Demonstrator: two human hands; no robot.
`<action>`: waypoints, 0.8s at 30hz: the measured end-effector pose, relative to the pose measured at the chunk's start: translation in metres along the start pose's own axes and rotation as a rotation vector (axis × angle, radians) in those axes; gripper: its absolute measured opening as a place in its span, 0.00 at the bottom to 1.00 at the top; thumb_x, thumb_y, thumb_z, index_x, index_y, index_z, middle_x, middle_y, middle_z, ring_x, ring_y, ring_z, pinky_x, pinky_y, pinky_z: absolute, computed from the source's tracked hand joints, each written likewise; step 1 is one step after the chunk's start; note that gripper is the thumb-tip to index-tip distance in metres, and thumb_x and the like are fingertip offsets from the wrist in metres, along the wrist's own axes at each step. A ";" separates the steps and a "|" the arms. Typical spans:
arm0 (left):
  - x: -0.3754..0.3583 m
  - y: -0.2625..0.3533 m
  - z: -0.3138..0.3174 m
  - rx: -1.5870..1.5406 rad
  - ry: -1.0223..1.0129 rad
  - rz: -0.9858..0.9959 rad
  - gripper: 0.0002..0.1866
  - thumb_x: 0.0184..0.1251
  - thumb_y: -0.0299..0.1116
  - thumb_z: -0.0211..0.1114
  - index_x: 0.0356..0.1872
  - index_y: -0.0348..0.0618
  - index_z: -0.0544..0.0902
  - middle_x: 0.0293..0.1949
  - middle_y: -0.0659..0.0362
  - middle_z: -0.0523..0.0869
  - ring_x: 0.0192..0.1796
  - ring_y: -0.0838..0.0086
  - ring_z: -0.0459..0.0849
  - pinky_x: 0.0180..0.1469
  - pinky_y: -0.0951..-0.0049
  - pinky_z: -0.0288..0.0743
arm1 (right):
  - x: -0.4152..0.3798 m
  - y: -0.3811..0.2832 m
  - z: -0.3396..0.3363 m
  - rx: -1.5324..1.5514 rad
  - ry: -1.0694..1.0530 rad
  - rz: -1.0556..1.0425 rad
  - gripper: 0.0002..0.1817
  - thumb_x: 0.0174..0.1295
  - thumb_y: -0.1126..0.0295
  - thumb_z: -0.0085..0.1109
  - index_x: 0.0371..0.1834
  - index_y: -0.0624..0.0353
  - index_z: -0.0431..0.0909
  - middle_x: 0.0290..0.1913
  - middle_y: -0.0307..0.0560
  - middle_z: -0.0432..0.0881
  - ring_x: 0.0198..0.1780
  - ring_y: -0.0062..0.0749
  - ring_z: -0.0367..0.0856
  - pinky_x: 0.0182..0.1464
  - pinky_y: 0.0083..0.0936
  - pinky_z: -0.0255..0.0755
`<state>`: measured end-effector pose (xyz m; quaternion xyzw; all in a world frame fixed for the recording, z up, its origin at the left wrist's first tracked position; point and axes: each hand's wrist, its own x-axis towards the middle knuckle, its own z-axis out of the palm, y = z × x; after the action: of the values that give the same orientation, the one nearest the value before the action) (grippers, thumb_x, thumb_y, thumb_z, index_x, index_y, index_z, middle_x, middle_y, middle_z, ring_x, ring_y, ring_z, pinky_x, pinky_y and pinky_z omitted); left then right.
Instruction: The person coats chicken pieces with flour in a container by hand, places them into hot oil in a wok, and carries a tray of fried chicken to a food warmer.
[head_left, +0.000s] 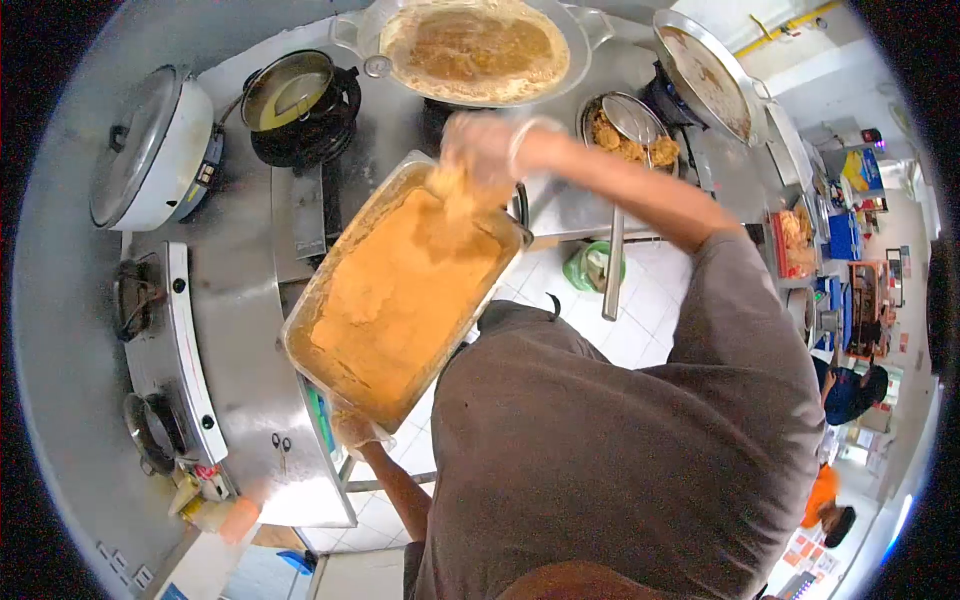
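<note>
A deep clear container [466,345] of orange breading powder [390,290] is tilted in front of my body. My left hand [355,428], in a thin plastic glove, is closed on its lower left corner. Over its upper end is my right hand [482,150], also gloved and smeared by motion. The right fingers are drawn together around something coated in orange powder, its kind hidden, and a blur of powder hangs below them. Beyond that hand stands a large clear dish [583,70] holding a brown wet mix ringed with pale flour.
A strainer [612,250] lies over a pan of fried pieces [607,132]. Further right sits a wide pan of oil [705,80]. A black pan [290,95], a white lidded pot [150,150] and scissors [281,445] are on the left. A green bin [590,268] stands on the floor. Two people are far right.
</note>
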<state>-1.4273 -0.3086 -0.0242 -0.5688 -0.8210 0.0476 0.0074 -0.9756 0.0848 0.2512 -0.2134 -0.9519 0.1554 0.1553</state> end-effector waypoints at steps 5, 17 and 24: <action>0.002 0.010 -0.023 0.096 -0.124 0.011 0.29 0.64 0.40 0.56 0.66 0.40 0.65 0.35 0.51 0.86 0.36 0.61 0.85 0.38 0.63 0.78 | 0.019 0.037 -0.115 -0.388 -0.073 0.626 0.17 0.50 0.68 0.66 0.42 0.63 0.79 0.28 0.53 0.83 0.36 0.38 0.83 0.39 0.34 0.75; 0.000 0.021 -0.049 0.130 -0.241 -0.030 0.30 0.67 0.40 0.53 0.68 0.39 0.62 0.39 0.54 0.86 0.32 0.63 0.85 0.34 0.64 0.78 | 0.041 0.187 -0.087 -0.561 -0.182 0.866 0.15 0.56 0.66 0.62 0.45 0.62 0.79 0.34 0.54 0.83 0.39 0.36 0.83 0.41 0.31 0.75; 0.022 0.065 -0.127 -0.274 -0.476 -0.332 0.22 0.67 0.36 0.52 0.63 0.53 0.72 0.51 0.52 0.83 0.49 0.64 0.84 0.48 0.63 0.78 | 0.094 0.071 -0.088 -0.376 -0.126 0.545 0.15 0.59 0.66 0.60 0.46 0.61 0.79 0.38 0.54 0.83 0.40 0.34 0.83 0.43 0.29 0.76</action>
<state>-1.3665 -0.2564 0.0957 -0.3957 -0.8801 0.0665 -0.2537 -0.9996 0.2092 0.3261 -0.4749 -0.8796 0.0257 0.0069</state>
